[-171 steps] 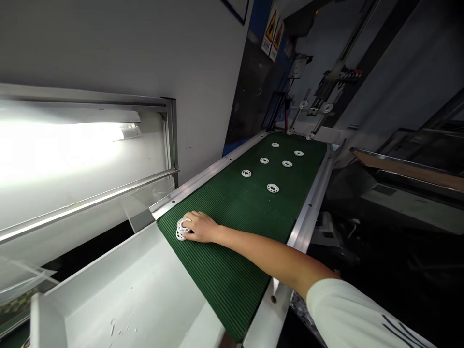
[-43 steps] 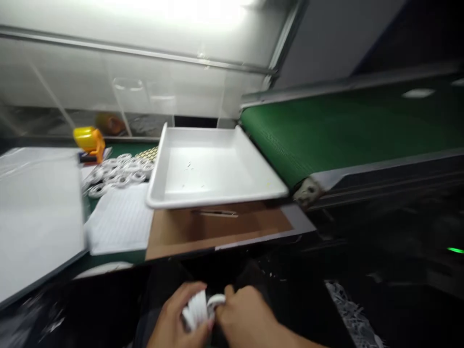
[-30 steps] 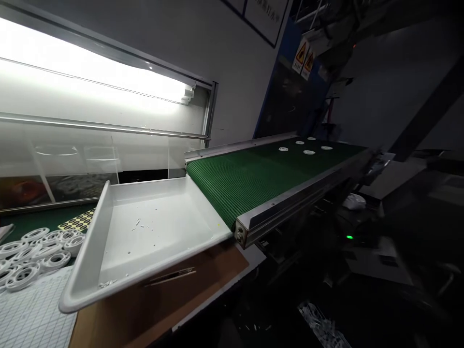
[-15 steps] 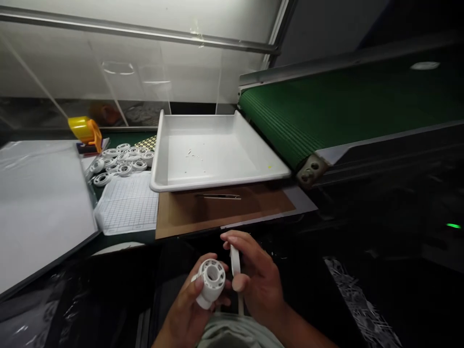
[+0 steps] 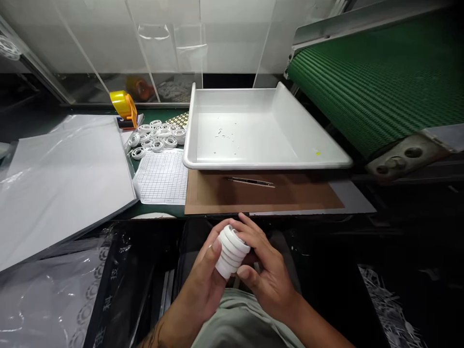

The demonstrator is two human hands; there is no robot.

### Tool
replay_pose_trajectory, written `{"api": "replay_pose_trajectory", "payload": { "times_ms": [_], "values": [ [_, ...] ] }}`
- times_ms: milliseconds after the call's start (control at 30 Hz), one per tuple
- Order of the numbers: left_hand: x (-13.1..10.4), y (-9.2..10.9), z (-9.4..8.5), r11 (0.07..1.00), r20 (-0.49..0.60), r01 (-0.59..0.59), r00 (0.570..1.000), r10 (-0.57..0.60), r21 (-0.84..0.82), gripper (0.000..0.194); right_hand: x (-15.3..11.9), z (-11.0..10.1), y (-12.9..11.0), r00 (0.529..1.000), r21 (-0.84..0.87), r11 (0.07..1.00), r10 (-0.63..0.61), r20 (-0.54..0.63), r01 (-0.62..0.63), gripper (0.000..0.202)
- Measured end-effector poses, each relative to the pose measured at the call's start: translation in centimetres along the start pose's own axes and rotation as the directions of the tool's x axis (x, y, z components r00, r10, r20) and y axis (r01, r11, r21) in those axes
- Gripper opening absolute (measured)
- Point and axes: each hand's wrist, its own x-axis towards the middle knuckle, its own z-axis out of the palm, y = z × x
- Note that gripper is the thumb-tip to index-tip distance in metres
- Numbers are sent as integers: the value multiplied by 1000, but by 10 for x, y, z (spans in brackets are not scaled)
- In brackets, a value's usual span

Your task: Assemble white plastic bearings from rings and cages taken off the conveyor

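Note:
A short stack of white plastic rings (image 5: 232, 251) is held tilted between my hands, above my lap and in front of the table edge. My left hand (image 5: 203, 270) wraps around its left side, with the thumb lying along the rings. From the right, my right hand (image 5: 266, 270) curls over the stack; its fingers press on the topmost ring and its thumb lies near the lower right side. The inner faces of the rings are mostly hidden.
A white tray (image 5: 308, 162) holds small scraps. Left of it lie several loose white rings (image 5: 157, 145), a gridded sheet (image 5: 163, 181) and an orange tape dispenser (image 5: 125, 107). A pen (image 5: 250, 181) rests on brown cardboard (image 5: 210, 198). A green conveyor belt (image 5: 362, 82) stands right.
My right hand has brought the separate ring it held onto the stack in my left hand. The stack has turned from end-on to side-on. The camera view has shifted left.

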Motion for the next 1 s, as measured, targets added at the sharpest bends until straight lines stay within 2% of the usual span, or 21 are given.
{"api": "replay_pose_trajectory", "payload": {
  "times_ms": [67,133,200,267,333,400,467,533,600,700,767,833,933,1000],
  "values": [
    [1,6,3,995,-37,31,999,-28,99,63,0,-6,0,999,-14,999,38,14,-38,42],
    [0,11,4,966,-62,56,997,-41,251,74,0,-10,0,989,10,992,123,84,-125,42],
    [-2,15,4,905,-49,29,999,-9,425,81,-1,-9,-1,963,134,965,201,178,-226,44],
    [-7,16,4,819,4,-49,998,57,571,81,-2,-6,-4,946,323,898,233,226,-299,62],
    [-13,16,3,747,92,-142,990,108,649,80,-1,-3,-7,947,430,848,237,217,-311,83],
    [-16,15,1,740,176,-215,976,132,637,78,0,-3,-9,963,402,879,195,184,-255,82],
    [-16,15,-1,802,198,-218,972,127,556,75,3,-7,-10,983,273,951,108,148,-146,74],
    [-13,17,-3,876,166,-155,982,88,457,76,6,-13,-10,993,121,993,2,121,-17,70],
    [-9,21,-3,917,145,-64,989,7,393,83,9,-19,-8,986,-13,993,-118,121,120,58],
    [-7,28,4,873,139,49,981,-132,485,80,12,-23,-7,963,-87,969,-214,164,230,46],
    [-10,31,11,805,107,40,986,-128,593,67,11,-22,-7,969,-73,981,-165,182,181,53],
    [-15,32,16,763,86,-7,994,-65,646,55,9,-21,-9,980,-17,998,-62,190,67,63],
    [-20,31,18,779,85,-8,995,-58,628,55,4,-19,-10,981,122,987,85,176,-107,71],
    [-20,30,17,821,93,17,992,-86,570,63,1,-18,-9,981,215,965,117,157,-149,71]
  ]
}}
